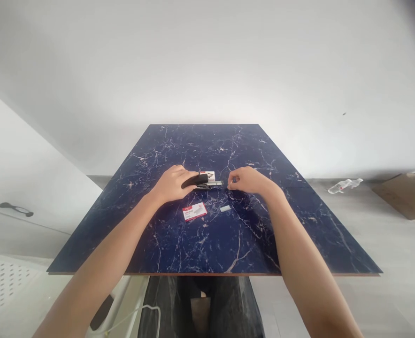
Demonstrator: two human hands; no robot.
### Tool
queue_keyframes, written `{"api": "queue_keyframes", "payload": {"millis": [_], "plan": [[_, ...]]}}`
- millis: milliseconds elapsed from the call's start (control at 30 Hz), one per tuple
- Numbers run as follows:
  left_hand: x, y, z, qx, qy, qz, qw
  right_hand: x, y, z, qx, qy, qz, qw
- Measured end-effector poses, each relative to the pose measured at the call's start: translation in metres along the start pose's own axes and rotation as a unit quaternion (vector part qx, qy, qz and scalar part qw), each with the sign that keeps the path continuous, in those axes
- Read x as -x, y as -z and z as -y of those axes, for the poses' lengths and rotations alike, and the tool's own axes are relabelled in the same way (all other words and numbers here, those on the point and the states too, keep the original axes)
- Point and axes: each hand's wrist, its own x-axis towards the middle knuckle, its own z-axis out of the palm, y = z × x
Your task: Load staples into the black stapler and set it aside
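Note:
My left hand [177,183] is closed around the black stapler [201,179], which lies on the dark blue table. A metal tray sticks out of the stapler's right end, pointing toward my right hand [246,179]. That hand is a little to the right of the tray's tip, thumb and forefinger pinched together; whatever is between them is too small to make out. Just behind the stapler, a white and red box [209,176] is partly hidden. Nearer me lie a red and white staple box [194,211] and, to its right, a small pale strip of staples [225,208].
The blue marbled table [200,253] stands against a white wall. On the floor at right are a clear plastic bottle [344,185] and a cardboard box [404,196]. A white cabinet with a dark handle [16,209] is at left; a white cable [151,307] hangs below the table's front edge.

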Motion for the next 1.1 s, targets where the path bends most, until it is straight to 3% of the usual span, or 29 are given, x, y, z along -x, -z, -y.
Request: {"api": "queue_keyframes", "payload": {"millis": [300,433,600,733,833,1100], "plan": [[0.001,-0.01,-0.009,0.051,0.092,-0.008,0.994,0.01,-0.007,0.023,0.004,0.05,0.178,0.983],[-0.001,-0.012,-0.013,0.062,0.105,-0.001,0.993,0.008,-0.014,0.032,-0.036,0.096,0.197,0.975],[-0.001,-0.012,-0.012,0.058,0.099,-0.001,0.993,0.007,-0.006,0.028,-0.135,0.094,0.127,0.978],[0.001,-0.015,-0.01,0.052,0.088,-0.011,0.995,0.002,-0.003,0.018,-0.215,0.039,-0.023,0.975],[0.001,-0.015,-0.011,0.052,0.081,-0.018,0.995,-0.004,-0.012,0.013,-0.211,0.032,-0.112,0.971],[0.001,-0.016,-0.009,0.056,0.079,-0.027,0.995,-0.011,-0.026,0.02,-0.269,0.062,-0.153,0.949]]}}
